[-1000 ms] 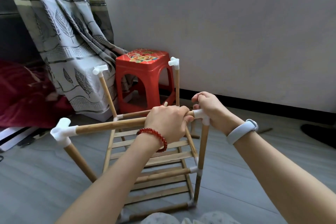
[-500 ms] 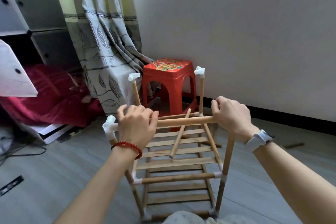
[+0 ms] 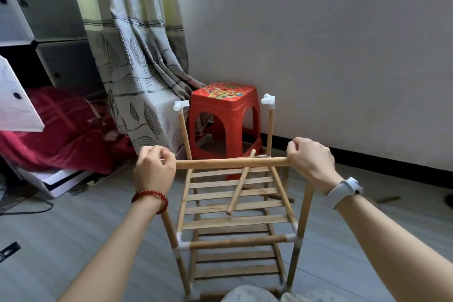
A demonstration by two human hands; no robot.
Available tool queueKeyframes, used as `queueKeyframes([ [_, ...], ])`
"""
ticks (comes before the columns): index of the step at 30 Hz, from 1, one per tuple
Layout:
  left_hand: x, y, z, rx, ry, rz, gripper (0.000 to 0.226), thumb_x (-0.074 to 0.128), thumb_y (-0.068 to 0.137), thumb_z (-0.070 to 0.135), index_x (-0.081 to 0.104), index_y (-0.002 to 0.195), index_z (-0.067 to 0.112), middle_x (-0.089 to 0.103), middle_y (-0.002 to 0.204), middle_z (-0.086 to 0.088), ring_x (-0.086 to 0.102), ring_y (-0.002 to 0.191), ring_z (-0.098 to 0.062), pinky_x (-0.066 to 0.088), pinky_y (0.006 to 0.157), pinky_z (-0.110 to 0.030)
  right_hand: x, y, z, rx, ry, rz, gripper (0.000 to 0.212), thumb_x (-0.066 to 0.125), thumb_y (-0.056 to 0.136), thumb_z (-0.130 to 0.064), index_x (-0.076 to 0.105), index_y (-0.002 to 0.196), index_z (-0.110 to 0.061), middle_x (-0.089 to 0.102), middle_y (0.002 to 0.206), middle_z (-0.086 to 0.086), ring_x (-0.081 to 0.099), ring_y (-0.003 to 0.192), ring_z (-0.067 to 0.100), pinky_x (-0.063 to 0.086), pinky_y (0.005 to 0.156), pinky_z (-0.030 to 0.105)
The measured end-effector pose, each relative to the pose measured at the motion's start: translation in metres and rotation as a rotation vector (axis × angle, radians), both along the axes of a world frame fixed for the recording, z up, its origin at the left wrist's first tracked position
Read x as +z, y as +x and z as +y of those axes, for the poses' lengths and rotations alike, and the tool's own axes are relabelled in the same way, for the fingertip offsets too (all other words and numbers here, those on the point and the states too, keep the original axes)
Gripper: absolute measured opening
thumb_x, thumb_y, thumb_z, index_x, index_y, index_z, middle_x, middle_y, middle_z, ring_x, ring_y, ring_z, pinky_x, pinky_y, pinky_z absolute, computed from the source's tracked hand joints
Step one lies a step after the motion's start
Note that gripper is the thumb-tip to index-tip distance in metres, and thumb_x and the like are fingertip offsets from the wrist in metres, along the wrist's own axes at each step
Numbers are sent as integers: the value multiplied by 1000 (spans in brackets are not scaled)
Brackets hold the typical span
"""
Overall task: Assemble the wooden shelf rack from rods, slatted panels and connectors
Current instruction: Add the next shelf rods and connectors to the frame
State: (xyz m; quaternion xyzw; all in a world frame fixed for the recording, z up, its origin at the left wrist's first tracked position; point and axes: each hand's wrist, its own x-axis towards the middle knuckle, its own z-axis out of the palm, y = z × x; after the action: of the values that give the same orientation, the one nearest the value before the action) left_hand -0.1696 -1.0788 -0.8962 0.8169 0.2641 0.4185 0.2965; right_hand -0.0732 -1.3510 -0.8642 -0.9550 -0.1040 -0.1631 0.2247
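Note:
The wooden rack stands upright on the floor in front of me. Its near top rod runs level between my hands. My left hand grips the rod's left end over the corner, and my right hand grips the right end; both corner connectors are hidden under the fingers. Below lie an upper slatted panel and a lower slatted panel. A loose rod rests slanted on the upper panel. Two far uprights carry white connectors, the left connector and the right connector.
A red plastic stool stands behind the rack by the grey wall. A patterned curtain hangs at the left, with red bedding and white cabinet panels beside it. A wooden piece lies on the floor at right.
My left hand slid along the top rod from near the right end to its left end. The view rose and shifted, so the rack now appears upright and centred. My right hand stayed at the right corner.

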Motion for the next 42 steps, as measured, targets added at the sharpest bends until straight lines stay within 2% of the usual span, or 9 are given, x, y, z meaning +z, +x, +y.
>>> queueKeyframes([
  [6,3,17,4,83,74,199,39,40,98,27,65,109,-1,41,141,-19,17,137,-39,5,114,-46,1,-25,30,292,28,66,31,34,98,-25,60,81,-17,52,65,-11,50,68,16,39,75,33],
  [9,-5,13,-17,-56,119,239,37,36,98,32,62,115,11,31,150,-12,-4,143,-34,-7,113,-46,9,-32,37,462,308,365,29,31,101,-20,52,122,-19,57,115,0,51,105,17,39,93,32],
  [14,-5,-4,-51,-305,269,91,46,33,91,34,70,99,8,61,124,-6,25,139,-28,-2,115,-44,9,-60,54,621,757,759,57,34,100,-7,8,150,-13,6,158,5,17,143,20,20,116,42],
  [17,0,-18,-51,-420,196,30,40,39,85,29,71,83,7,68,104,-3,39,129,-17,-3,115,-42,6,-71,64,658,860,868,52,35,100,-8,15,149,-10,20,155,4,27,139,20,26,114,38],
  [22,10,-43,-19,-496,68,14,30,58,83,18,67,59,1,66,84,0,51,114,-12,-5,116,-38,3,-68,56,666,644,825,31,39,100,-13,52,128,-11,58,126,9,56,117,24,48,97,37],
  [25,15,-58,7,-488,-64,6,30,62,83,-4,66,53,-4,66,77,-6,57,106,-15,17,114,-48,-9,-56,50,566,545,741,29,37,99,-11,56,121,-10,61,121,11,60,111,28,52,89,36],
  [28,31,-74,34,-498,-115,168,29,64,83,0,68,56,-5,69,81,-10,58,111,-18,33,104,-28,-22,-41,44,515,373,652,30,38,98,-10,57,122,-6,64,117,14,63,103,25,51,74,26],
  [35,74,-51,39,-314,371,1006,34,52,91,43,67,103,14,62,112,-6,54,105,-21,38,95,-29,-51,-28,54,526,8,498,30,39,96,-16,64,107,-3,66,107,17,61,100,32,49,88,42],
  [42,39,14,-28,-317,413,879,27,45,92,39,59,108,23,61,113,-4,56,103,-24,41,76,-31,-101,-12,78,548,-174,409,37,38,95,-11,48,131,-13,44,138,7,51,118,26,43,96,35],
])
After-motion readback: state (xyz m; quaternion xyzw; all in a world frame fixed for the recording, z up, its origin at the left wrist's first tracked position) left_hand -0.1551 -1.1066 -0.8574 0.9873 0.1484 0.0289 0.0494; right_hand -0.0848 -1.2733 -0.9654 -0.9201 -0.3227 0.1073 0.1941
